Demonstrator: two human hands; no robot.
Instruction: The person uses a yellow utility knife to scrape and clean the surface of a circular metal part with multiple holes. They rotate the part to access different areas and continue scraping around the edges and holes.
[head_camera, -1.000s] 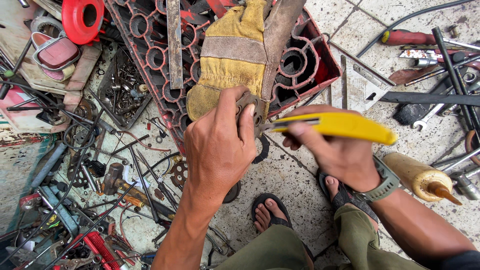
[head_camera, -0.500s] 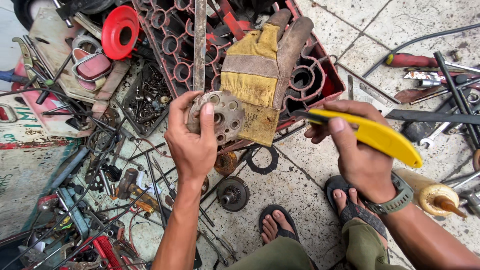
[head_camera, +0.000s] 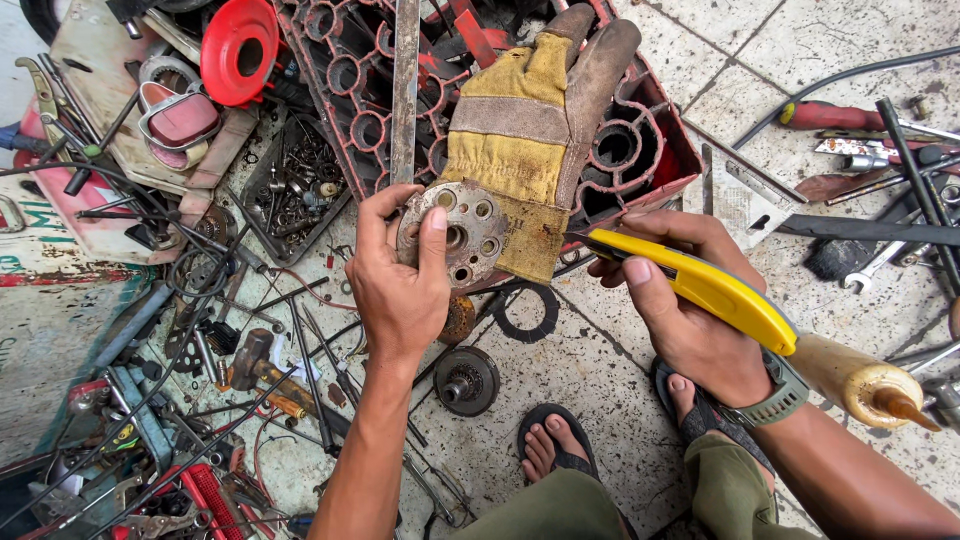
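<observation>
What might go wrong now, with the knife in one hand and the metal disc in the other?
1. The knife tip points toward the left hand, and both hands are bare; a slip may cut the fingers.
2. The left hand grips the rusty disc only at its edge; if it drops, it may hit the foot, which wears an open sandal.
3. Loose tools crowd the floor, so a step may trip.

The left hand (head_camera: 400, 285) covers the near edge of the metal disc (head_camera: 462, 232). The work glove (head_camera: 530, 120) hides part of the red crate (head_camera: 655, 140), whose top runs off the frame. The small parts in the tray (head_camera: 295, 185) are too tiny to identify.
</observation>
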